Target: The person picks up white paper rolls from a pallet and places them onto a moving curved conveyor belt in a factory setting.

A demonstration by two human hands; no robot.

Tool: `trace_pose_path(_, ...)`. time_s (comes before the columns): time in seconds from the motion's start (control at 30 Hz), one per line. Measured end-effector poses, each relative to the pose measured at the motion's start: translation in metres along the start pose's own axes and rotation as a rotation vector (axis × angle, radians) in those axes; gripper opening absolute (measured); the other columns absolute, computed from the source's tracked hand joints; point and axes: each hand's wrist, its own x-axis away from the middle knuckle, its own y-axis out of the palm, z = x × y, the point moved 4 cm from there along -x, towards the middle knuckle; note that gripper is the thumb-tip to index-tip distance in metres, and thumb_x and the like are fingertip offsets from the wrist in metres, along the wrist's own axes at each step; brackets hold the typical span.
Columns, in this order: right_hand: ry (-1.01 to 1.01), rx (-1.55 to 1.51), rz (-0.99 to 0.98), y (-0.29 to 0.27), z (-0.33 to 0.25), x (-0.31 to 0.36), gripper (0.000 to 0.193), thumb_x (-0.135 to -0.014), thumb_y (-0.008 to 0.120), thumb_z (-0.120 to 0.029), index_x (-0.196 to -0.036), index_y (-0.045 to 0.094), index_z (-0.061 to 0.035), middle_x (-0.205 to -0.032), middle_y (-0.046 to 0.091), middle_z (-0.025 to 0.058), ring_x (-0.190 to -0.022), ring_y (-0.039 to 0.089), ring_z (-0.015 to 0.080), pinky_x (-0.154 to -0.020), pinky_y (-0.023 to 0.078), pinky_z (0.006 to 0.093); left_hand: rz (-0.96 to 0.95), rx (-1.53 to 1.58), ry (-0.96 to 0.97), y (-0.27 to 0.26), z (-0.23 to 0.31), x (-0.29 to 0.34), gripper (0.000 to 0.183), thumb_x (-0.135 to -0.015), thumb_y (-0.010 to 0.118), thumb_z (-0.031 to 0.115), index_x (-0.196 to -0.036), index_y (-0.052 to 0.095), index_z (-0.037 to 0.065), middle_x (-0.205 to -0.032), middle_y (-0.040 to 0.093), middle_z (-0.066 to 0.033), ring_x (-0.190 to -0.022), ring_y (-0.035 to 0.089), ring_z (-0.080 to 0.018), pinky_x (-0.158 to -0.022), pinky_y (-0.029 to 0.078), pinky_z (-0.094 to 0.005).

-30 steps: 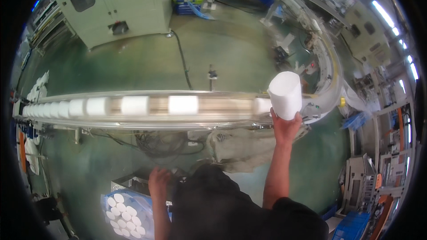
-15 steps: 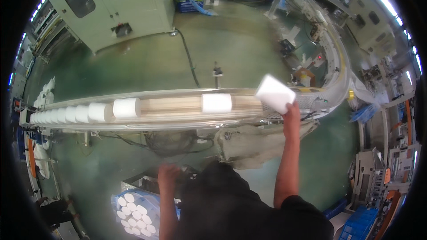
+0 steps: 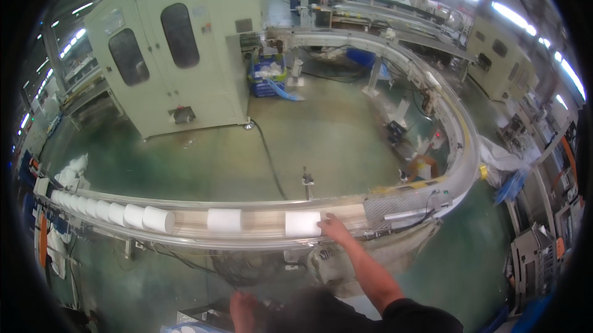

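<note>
On the pale belt of a conveyor (image 3: 262,224), a thick white roll (image 3: 302,224) lies on its side. My right hand (image 3: 333,228) is at the roll's right end, its fingers apart and a fingertip against the edge. Left of it lies another white roll (image 3: 224,220), separated by a gap. Farther left, several white rolls (image 3: 159,219) stand close together in a row. Low in the view, my left hand (image 3: 243,303) is closed near a dark metal frame (image 3: 204,312); what it holds, if anything, is hidden.
A large pale-green machine cabinet (image 3: 176,55) stands beyond the conveyor at the left. A blue crate (image 3: 267,77) is beside it. The conveyor curves away at the right (image 3: 466,154). A grey cloth bundle (image 3: 395,249) hangs below the belt's near side.
The roll in my right hand has come down onto the belt, and that hand has moved left. The other rolls sit farther left. The view has tilted up.
</note>
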Motion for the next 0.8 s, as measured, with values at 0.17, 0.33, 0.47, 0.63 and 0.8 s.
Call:
trace_pose_path(0.17,-0.225,0.019,-0.065,0.028,-0.041,0.035,0.061,-0.089,0.068,-0.037,-0.135,0.053,0.0013,-0.121,0.066,0.0223,-0.111,0.065,0.0307,-0.096,0.050,0.0389,-0.294,0.015,0.121,-0.084,-0.033,-0.011,0.024,-0.106,0.045,0.027,-0.115,0.060,0.010,-0.107,0.062,-0.0060,-0.099,0.059,-0.0198,-0.092,0.048,-0.0349)
trace_pose_path(0.33,-0.186,-0.182,-0.362,0.061,-0.032,0.100,0.041,-0.097,0.063,-0.018,-0.129,0.055,0.0051,-0.109,0.072,0.0170,-0.095,0.070,0.0214,-0.086,0.054,0.0331,-0.015,-0.552,0.190,-0.073,-0.058,-0.030,0.010,-0.086,0.063,0.017,-0.088,0.065,0.007,-0.090,0.064,-0.0139,-0.086,0.064,-0.0307,-0.075,0.052,-0.0425)
trace_pose_path(0.47,-0.182,-0.242,-0.554,0.101,-0.022,0.132,0.037,-0.099,0.060,-0.016,-0.128,0.055,0.0050,-0.106,0.073,0.0171,-0.091,0.071,0.0212,-0.082,0.055,0.0340,-0.160,-1.078,0.484,-0.049,-0.045,-0.037,0.009,-0.084,0.064,0.015,-0.089,0.067,0.007,-0.090,0.064,-0.0141,-0.086,0.062,-0.0318,-0.075,0.050,-0.0429)
trace_pose_path(0.63,-0.280,0.032,-0.600,0.112,-0.038,0.155,0.039,-0.097,0.062,-0.027,-0.124,0.062,0.0009,-0.100,0.073,0.0112,-0.088,0.069,0.0196,-0.078,0.053,0.0330,-0.143,-0.760,0.424,-0.042,-0.042,-0.043,0.014,-0.091,0.069,0.016,-0.099,0.068,0.005,-0.099,0.070,-0.0109,-0.093,0.065,-0.0273,-0.080,0.051,-0.0404)
trace_pose_path(0.8,-0.277,0.099,-0.635,0.120,-0.072,0.180,0.040,-0.096,0.062,-0.027,-0.125,0.063,0.0009,-0.095,0.073,0.0094,-0.081,0.067,0.0155,-0.070,0.052,0.0307,-0.079,-0.548,0.206,-0.040,-0.024,-0.020,0.018,-0.088,0.073,0.017,-0.099,0.068,0.004,-0.098,0.070,-0.0118,-0.091,0.065,-0.0279,-0.080,0.051,-0.0413)
